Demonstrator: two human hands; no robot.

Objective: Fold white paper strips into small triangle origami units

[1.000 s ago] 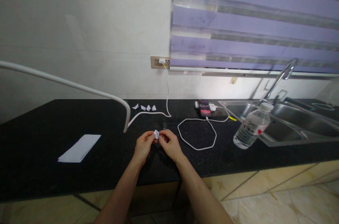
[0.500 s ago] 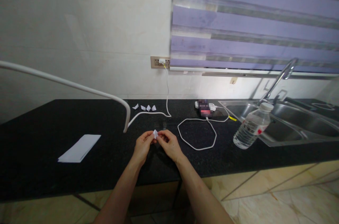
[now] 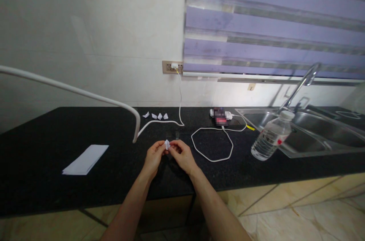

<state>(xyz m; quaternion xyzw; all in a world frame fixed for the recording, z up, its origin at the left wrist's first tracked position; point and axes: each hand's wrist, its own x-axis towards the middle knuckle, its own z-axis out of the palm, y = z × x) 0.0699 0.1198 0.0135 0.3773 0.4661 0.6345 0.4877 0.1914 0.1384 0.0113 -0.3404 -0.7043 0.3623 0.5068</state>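
Both my hands meet over the black countertop [image 3: 42,146] near its front edge. My left hand [image 3: 154,156] and my right hand [image 3: 181,154] pinch one small folded white paper piece [image 3: 167,144] between their fingertips. Several similar small folded paper pieces [image 3: 156,115] lie in a row at the back of the counter. A stack of white paper sheets [image 3: 85,159] lies flat to the left of my hands.
A white charging cable [image 3: 212,145] loops on the counter from the wall socket [image 3: 172,67] to a phone [image 3: 220,116]. A clear plastic water bottle [image 3: 270,135] stands by the steel sink [image 3: 313,130] and its tap [image 3: 300,83]. A white tube [image 3: 85,94] arcs in from the left.
The small paper piece has turned slightly between my fingertips and sits a bit lower. My hands have hardly moved.
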